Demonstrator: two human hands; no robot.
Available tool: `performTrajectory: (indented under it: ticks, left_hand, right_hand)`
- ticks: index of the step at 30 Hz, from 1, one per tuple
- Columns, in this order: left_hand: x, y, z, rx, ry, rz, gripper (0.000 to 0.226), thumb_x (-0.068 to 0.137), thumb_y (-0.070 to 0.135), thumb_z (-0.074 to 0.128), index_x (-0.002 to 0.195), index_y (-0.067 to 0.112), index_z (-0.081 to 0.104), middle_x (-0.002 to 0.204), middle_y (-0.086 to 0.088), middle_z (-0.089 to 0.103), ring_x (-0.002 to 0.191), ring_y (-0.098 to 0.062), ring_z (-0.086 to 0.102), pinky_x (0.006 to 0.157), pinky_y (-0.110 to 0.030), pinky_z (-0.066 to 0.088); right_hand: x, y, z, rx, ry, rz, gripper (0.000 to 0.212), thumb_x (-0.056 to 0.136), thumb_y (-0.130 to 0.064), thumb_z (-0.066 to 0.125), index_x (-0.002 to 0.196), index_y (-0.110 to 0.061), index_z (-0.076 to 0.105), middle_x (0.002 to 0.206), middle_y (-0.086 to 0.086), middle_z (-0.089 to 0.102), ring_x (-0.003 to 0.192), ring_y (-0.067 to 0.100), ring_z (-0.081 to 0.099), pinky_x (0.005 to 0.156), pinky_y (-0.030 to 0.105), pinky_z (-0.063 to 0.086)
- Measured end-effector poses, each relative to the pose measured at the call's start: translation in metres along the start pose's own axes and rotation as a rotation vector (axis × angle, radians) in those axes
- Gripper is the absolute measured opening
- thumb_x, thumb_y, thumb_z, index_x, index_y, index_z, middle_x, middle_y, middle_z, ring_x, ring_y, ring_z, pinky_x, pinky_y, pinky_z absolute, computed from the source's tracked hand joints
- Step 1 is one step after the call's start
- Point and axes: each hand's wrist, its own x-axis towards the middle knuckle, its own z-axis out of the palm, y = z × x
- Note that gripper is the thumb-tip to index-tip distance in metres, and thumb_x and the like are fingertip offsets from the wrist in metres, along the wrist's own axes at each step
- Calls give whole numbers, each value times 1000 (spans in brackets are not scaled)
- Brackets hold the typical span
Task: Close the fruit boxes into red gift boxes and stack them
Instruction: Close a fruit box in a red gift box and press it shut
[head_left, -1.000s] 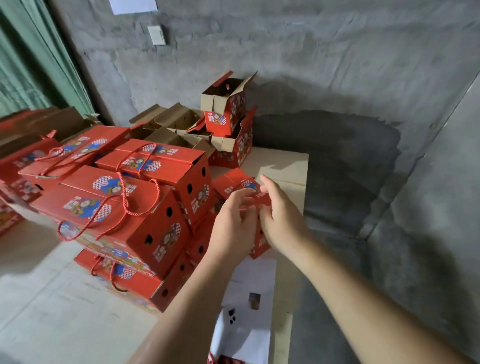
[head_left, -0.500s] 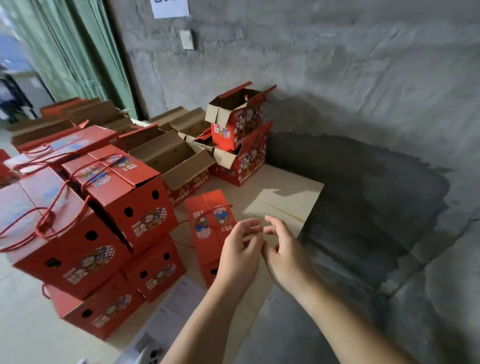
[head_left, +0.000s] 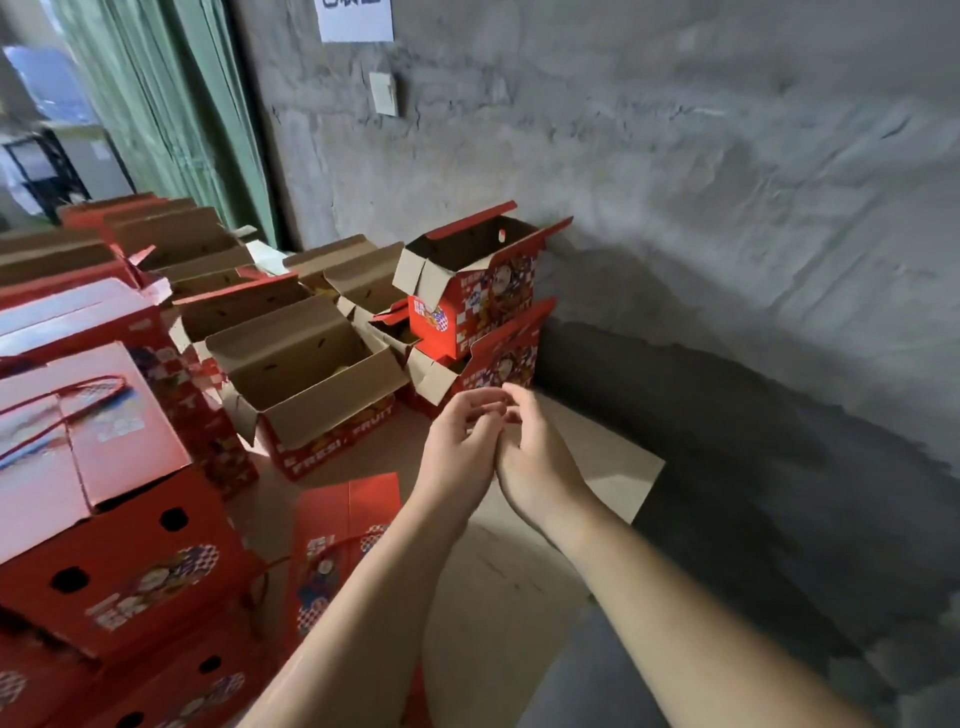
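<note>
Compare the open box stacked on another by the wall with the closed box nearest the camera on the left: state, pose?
The stacked open box has its flaps up, showing a brown cardboard interior; the closed box has its lid folded shut, with a red cord handle lying on top. The open one sits on another open box against the wall; the closed one tops a pile of closed boxes. Both are red with cartoon print.

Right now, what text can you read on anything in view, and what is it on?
"FRESH FRUIT": side of the open box nearest the hands.
"FRES": lower stacked box, the rest hidden.
Upper stacked box print: blurred.
Wall paper: cut off, unreadable.
</note>
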Motion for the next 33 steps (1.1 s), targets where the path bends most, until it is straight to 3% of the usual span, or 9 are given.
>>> performTrajectory:
  ticks: [5,8,12,15,18,22,27,30,33]
  left_hand:
    - [65,4,22,0,64,-53,24,103,16,55,111,30,73,102,13,77,97,-1,71,77,-18,55]
    - [109,3,32,-90,203,-171,23,103,19,54,114,25,72,110,0,75,103,-18,72,78,-33,61]
    - [159,6,41,-112,280,-265,29,104,18,50,128,17,65,122,-9,69,101,-15,71,71,-29,63]
    - [184,4,49,-128,261,-269,29,100,13,52,125,21,63,108,-2,76,84,-3,69,66,-23,62]
    - [198,-4,54,-53,271,-270,23,98,16,55,112,29,68,93,9,78,80,1,71,63,-16,56]
    - [207,-18,62,15,278,-340,23,99,22,53,112,30,71,107,3,76,100,-15,72,86,-40,62]
    - [208,-27,58,63,239,-320,24,98,22,53,115,34,64,103,7,75,87,-9,74,73,-31,64]
    - [200,-30,47,33,303,-305,27,98,18,52,112,34,68,104,7,73,73,-2,68,57,-21,56]
    - [189,-27,31,29,477,-150,29,99,13,52,103,35,71,96,14,71,79,-2,67,58,-8,47]
  right_hand:
    - [86,0,-17,10,-76,11,56,104,-29,54,155,-35,33,131,-10,59,113,8,59,72,10,41]
    - [143,-10,-18,26,-136,27,67,100,-20,58,157,-35,26,124,-5,58,114,15,58,91,29,52]
    - [214,-26,-12,157,-117,198,72,101,-23,57,160,-36,17,152,6,43,131,29,52,109,48,49]
    - [268,-35,-11,439,-119,518,57,97,-53,59,141,-23,41,127,10,61,104,28,66,92,44,60]
    - [306,-36,0,362,-219,602,60,96,-68,52,130,-20,44,124,10,61,108,30,64,92,43,60]
    - [328,-33,24,191,-123,529,59,100,-64,46,131,-14,45,113,10,62,100,24,65,89,35,59]
    - [334,-32,40,378,-34,567,34,106,-45,45,101,-12,53,99,11,66,88,23,70,77,30,63]
    - [335,-36,35,596,-23,560,32,108,-27,43,130,-9,57,133,18,64,111,33,69,77,34,61]
    - [323,-34,24,690,106,614,27,106,-25,48,128,-12,58,129,15,67,106,33,69,73,37,59]
